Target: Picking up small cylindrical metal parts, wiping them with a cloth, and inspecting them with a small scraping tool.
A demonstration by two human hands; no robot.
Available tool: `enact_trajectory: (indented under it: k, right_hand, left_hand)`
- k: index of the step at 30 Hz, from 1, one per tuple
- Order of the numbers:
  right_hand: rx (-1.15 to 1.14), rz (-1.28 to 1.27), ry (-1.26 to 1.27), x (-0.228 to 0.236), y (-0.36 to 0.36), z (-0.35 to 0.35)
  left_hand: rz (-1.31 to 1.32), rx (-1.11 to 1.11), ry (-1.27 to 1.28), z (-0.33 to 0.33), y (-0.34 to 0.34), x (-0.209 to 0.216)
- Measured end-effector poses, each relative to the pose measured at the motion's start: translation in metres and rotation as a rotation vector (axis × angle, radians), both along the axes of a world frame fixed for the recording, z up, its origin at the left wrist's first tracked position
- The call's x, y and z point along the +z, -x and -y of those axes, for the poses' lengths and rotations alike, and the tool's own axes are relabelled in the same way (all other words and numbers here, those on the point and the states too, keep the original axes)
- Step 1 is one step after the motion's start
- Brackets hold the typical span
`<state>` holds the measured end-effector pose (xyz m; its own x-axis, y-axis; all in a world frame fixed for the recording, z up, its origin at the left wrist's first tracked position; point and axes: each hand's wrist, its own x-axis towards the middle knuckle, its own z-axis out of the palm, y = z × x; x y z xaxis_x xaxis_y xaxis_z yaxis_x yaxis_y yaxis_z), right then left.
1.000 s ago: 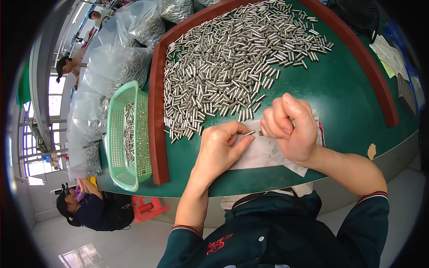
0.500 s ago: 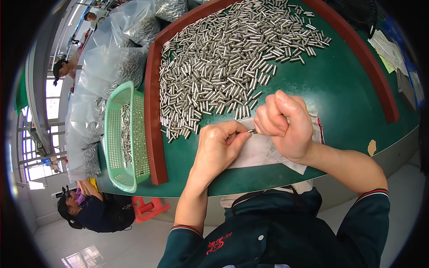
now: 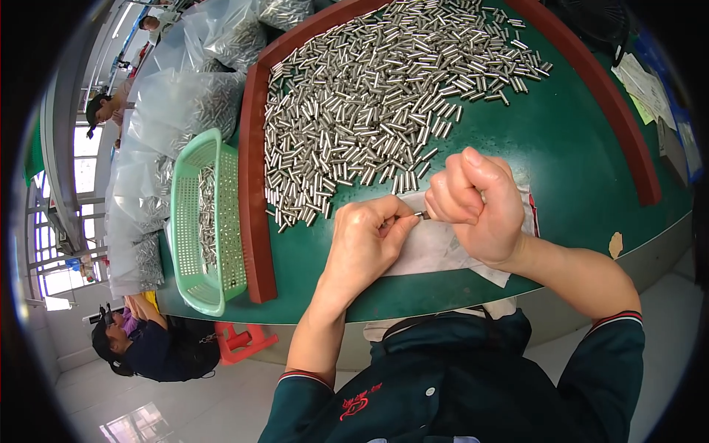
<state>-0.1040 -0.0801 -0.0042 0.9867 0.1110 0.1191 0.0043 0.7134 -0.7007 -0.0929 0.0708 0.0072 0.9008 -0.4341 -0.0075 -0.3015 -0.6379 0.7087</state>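
Observation:
My left hand is closed in a pinch, thumb and forefinger on a small metal pin whose end shows between my two hands. Curled into a fist, my right hand meets the pin's other end; what lies inside its fingers is hidden. Both hands are above a whitish cloth on the green tabletop. Just beyond them spreads a large heap of short, shiny metal pins.
Dark red rails border the heap at left and right. A light green plastic basket holding pins stands outside the left rail. Clear bags of pins line the far left. Papers lie far right; a co-worker sits lower left.
My hands stay joined at the pin in nearly the same pose. They sit slightly further right in the picture, while the whole view has shifted a little.

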Motion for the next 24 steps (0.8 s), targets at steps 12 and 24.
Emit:
enact_trajectory:
  k: [12, 24]
  right_hand:
    - [0.010, -0.010, 0.019, 0.000, -0.004, 0.000]
    - [0.027, -0.017, -0.002, 0.002, 0.000, 0.001]
  left_hand:
    - [0.007, -0.011, -0.019, -0.001, -0.002, -0.001]
    - [-0.919, 0.111, 1.103, -0.022, -0.014, -0.009]
